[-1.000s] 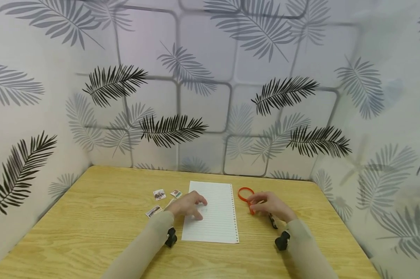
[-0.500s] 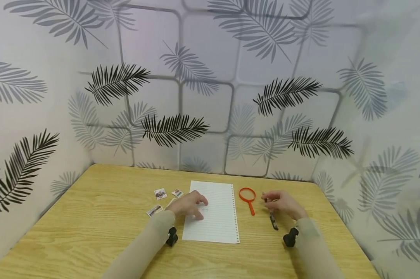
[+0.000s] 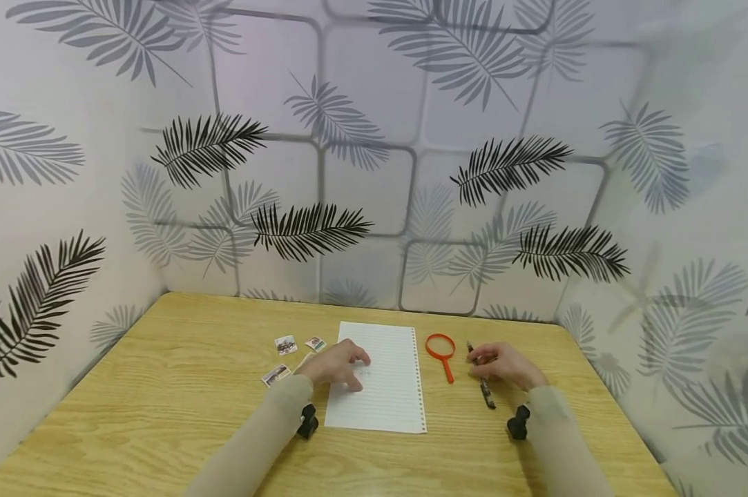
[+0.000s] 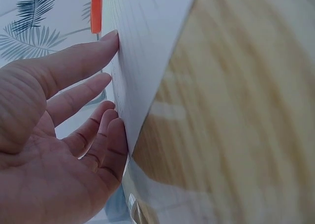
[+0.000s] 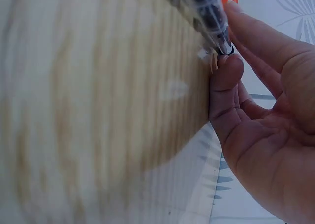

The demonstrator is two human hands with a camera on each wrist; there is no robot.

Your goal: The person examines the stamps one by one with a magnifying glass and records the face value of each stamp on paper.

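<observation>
My left hand [image 3: 336, 366] rests on a sheet of lined paper [image 3: 389, 400], fingers apart. In the left wrist view, the fingertips of this left hand [image 4: 74, 120] touch the paper and hold nothing. My right hand [image 3: 504, 364] is over a dark pen [image 3: 487, 395] lying on the table, thumb and fingers spread with a gap between them. The right wrist view shows the pen [image 5: 204, 15] close to the fingers of the right hand [image 5: 266, 120]; firm contact cannot be made out. A red magnifying glass [image 3: 446, 369] lies between paper and pen.
Several small picture stamps lie left of the paper, among them one stamp [image 3: 285, 345] and another stamp [image 3: 277, 375]; one is partly under the left hand. The wooden table [image 3: 181, 386] meets a leaf-patterned wall [image 3: 374, 269] at the back.
My right hand has moved right, away from the magnifying glass, and come to the pen. The magnifying glass is now fully uncovered. My left hand stays on the paper.
</observation>
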